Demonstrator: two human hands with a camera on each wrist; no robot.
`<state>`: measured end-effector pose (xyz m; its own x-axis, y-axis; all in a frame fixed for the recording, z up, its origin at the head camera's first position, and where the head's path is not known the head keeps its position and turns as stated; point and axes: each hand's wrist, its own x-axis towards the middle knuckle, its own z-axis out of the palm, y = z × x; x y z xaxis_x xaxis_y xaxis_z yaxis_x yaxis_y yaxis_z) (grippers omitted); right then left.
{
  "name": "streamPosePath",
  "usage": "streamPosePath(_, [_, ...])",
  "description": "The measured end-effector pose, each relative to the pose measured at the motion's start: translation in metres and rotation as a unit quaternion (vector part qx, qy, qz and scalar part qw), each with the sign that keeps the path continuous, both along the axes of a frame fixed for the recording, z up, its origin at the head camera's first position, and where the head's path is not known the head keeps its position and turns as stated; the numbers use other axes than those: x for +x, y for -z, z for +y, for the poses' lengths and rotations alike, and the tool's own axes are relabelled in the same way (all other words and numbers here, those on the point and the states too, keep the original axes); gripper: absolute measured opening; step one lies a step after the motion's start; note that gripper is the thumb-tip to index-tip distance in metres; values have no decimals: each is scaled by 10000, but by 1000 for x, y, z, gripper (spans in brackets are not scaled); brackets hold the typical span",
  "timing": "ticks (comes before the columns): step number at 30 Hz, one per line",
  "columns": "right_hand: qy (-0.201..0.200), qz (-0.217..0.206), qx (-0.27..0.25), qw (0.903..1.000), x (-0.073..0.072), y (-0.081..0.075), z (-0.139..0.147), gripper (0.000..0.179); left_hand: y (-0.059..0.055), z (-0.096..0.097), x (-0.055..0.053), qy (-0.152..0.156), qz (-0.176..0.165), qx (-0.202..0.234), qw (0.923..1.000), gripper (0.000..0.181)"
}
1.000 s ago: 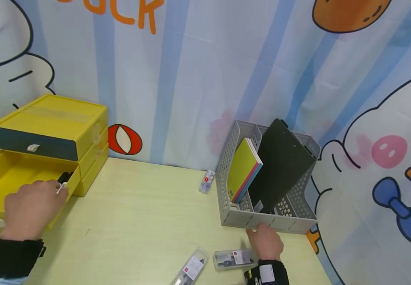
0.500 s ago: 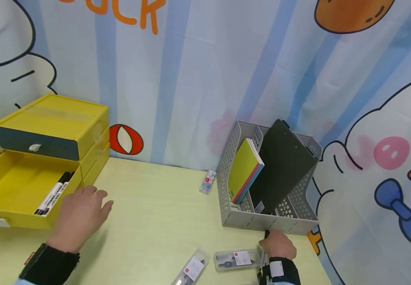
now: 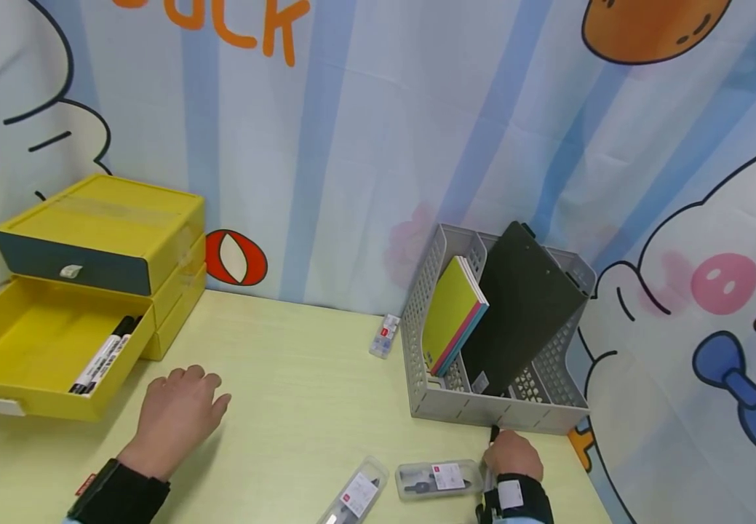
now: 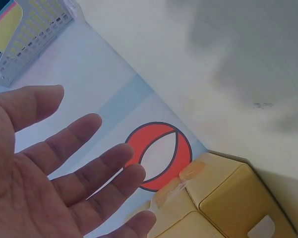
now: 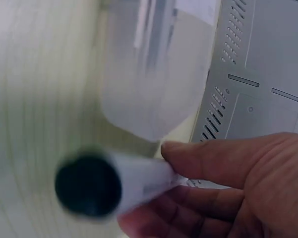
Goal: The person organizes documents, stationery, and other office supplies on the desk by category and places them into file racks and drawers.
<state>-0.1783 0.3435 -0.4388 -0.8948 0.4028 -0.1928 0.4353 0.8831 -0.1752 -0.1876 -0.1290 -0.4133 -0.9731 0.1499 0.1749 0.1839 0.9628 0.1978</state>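
My left hand (image 3: 177,418) is held over the table with its fingers loosely spread and nothing in them. To its left, a yellow drawer (image 3: 17,404) stands pulled out of a yellow drawer unit, two white markers (image 3: 99,360) with black ends lying along its right side. In front of the grey file organizer (image 3: 443,407), my right hand (image 3: 515,455) pinches another white marker (image 5: 144,181) between thumb and fingers. Its dark end points at the right wrist camera. Just left of that hand lies a clear plastic case (image 3: 439,479) with a compass-like tool inside.
Another clear case (image 3: 354,495) lies at the front of the table. A small packet (image 3: 385,336) is left of the organizer, which holds notebooks (image 3: 450,313) and a black clipboard (image 3: 515,313). A printed curtain (image 3: 364,145) hangs behind.
My left hand has left the drawer and moved right and toward me, uncovering the two markers. My right hand has shifted slightly right, and a marker now shows in its grip.
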Motion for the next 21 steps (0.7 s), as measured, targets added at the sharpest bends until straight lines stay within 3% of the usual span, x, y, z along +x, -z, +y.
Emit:
streamPosePath(7, [219, 81, 34, 9997, 3, -8, -3, 25, 1, 2, 1, -12, 48, 38, 10000, 31])
streamPosePath(13, [255, 459, 92, 9986, 8, -19, -6, 24, 2, 3, 2, 39, 224, 73, 9997, 28])
streamPosePath(21, [185, 860, 87, 9961, 18, -44, -18, 21, 2, 5, 1, 41, 91, 50, 9999, 29])
